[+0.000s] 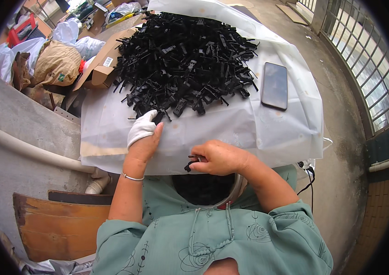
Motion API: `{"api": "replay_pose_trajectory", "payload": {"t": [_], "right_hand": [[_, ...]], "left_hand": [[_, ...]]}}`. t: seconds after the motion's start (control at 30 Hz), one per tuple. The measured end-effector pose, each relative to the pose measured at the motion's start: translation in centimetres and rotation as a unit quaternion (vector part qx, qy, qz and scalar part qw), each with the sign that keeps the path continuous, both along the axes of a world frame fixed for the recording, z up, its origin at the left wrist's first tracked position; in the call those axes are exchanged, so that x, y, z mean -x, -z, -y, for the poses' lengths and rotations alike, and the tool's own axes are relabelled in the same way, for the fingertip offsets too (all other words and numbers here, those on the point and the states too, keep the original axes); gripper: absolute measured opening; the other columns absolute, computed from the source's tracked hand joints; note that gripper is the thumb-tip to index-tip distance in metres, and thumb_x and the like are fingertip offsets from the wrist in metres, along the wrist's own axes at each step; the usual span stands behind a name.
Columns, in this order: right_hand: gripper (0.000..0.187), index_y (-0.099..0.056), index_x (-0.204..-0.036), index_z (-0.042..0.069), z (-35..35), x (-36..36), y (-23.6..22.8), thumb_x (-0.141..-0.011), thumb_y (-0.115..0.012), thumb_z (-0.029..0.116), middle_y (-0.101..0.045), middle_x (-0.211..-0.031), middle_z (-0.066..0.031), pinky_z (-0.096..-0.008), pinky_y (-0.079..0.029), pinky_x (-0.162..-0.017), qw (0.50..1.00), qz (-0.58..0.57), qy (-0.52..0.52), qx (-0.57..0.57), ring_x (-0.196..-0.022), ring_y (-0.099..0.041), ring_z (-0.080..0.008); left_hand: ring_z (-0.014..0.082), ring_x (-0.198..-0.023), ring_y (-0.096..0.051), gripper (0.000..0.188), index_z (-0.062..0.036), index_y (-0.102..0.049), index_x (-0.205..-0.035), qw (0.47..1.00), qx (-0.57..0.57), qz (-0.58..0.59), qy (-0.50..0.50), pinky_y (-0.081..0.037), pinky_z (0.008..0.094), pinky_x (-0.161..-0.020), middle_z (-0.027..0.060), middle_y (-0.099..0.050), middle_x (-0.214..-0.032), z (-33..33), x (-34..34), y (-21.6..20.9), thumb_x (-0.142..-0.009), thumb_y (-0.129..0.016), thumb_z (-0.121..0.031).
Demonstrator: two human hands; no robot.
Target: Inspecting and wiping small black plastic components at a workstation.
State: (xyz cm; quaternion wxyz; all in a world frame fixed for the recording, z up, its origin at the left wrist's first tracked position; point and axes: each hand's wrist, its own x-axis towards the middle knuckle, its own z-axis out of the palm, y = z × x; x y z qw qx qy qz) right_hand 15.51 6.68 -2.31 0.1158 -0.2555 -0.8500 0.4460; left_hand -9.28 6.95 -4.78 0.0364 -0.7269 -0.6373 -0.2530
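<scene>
A large heap of small black plastic parts (190, 59) with thin prongs covers the far half of the table. At its near left edge is my left hand (143, 130), in a white glove that leaves the thumb bare. Its fingers and thumb close around one black part at the edge of the heap. My right hand (219, 157) is closed over the near table edge, with a small black plastic part (188, 167) showing below its fingertips. A thin dark strip also shows between those fingers; its kind is unclear. Below, a round basin (239, 187) on my lap holds black contents.
A smartphone (274, 86) lies on the white plastic table cover (231, 121), right of the heap. An opened cardboard box (100, 73) and stuffed bags (59, 62) crowd the left. A barred window (364, 55) and dark cables (311, 176) are on the right.
</scene>
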Motion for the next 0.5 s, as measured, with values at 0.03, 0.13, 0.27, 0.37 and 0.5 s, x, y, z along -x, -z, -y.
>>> {"api": "replay_pose_trajectory", "payload": {"t": [0.03, 0.13, 0.27, 0.37, 0.5], "right_hand": [[0.025, -0.059, -0.09, -0.001, 0.0, -0.1, 0.1, -0.082, -0.061, 0.023, -0.059, -0.069, -0.0158, -0.0388, -0.045, -0.06, 1.0, 0.0, 0.001, -0.001, -0.064, -0.058, -0.0301], [0.025, -0.059, -0.092, -0.002, -0.4, -0.2, 1.2, -0.084, -0.06, 0.022, -0.06, -0.069, -0.0144, -0.0361, -0.046, -0.06, 0.983, -0.106, 0.14, -0.049, -0.063, -0.059, -0.0255], [0.025, -0.059, -0.095, -0.002, -1.6, -0.1, 1.1, -0.087, -0.058, 0.022, -0.055, -0.066, -0.0058, -0.0256, -0.042, -0.057, 0.954, -0.148, 0.26, 0.011, -0.06, -0.048, -0.0101], [0.025, -0.058, -0.092, -0.002, -1.8, 0.5, 2.1, -0.089, -0.057, 0.023, -0.054, -0.068, -0.0025, -0.0257, -0.041, -0.056, 0.931, -0.214, 0.295, 0.014, -0.061, -0.046, -0.0091], [0.022, -0.058, -0.09, -0.001, -2.0, 0.8, 2.1, -0.089, -0.057, 0.021, -0.052, -0.069, 0.0009, -0.0251, -0.041, -0.056, 0.931, -0.211, 0.287, 0.08, -0.062, -0.045, -0.0074]], "left_hand": [[0.0268, -0.093, -0.06, 0.035, -0.001, -0.059, -0.109, 1.0, -0.001, 0.0, 0.001, -0.048, 0.033, -0.083, 0.0149, -0.061, -0.107, -0.5, -0.4, -0.1, -0.082, -0.062, -0.023], [0.025, -0.096, -0.059, 0.028, -0.0002, -0.059, -0.106, 0.999, 0.023, -0.032, -0.025, -0.044, 0.0325, -0.088, 0.0151, -0.062, -0.102, -1.1, -1.8, 0.2, -0.082, -0.06, -0.015], [0.0263, -0.092, -0.06, 0.026, 0.0, -0.06, -0.101, 0.983, -0.016, 0.17, 0.063, -0.047, 0.0322, -0.082, 0.0138, -0.062, -0.097, 1.9, -3.5, -0.4, -0.076, -0.064, -0.004], [0.026, -0.088, -0.061, 0.024, -0.0014, -0.063, -0.096, 0.96, 0.015, 0.236, 0.152, -0.048, 0.0303, -0.078, 0.013, -0.062, -0.095, 3.0, -5.0, -0.7, -0.072, -0.066, 0.001], [0.0268, -0.081, -0.062, 0.021, -0.0035, -0.064, -0.088, 0.953, -0.001, 0.154, 0.262, -0.05, 0.0331, -0.071, 0.0121, -0.063, -0.092, 3.3, -6.9, -2.6, -0.069, -0.066, 0.005]]}}
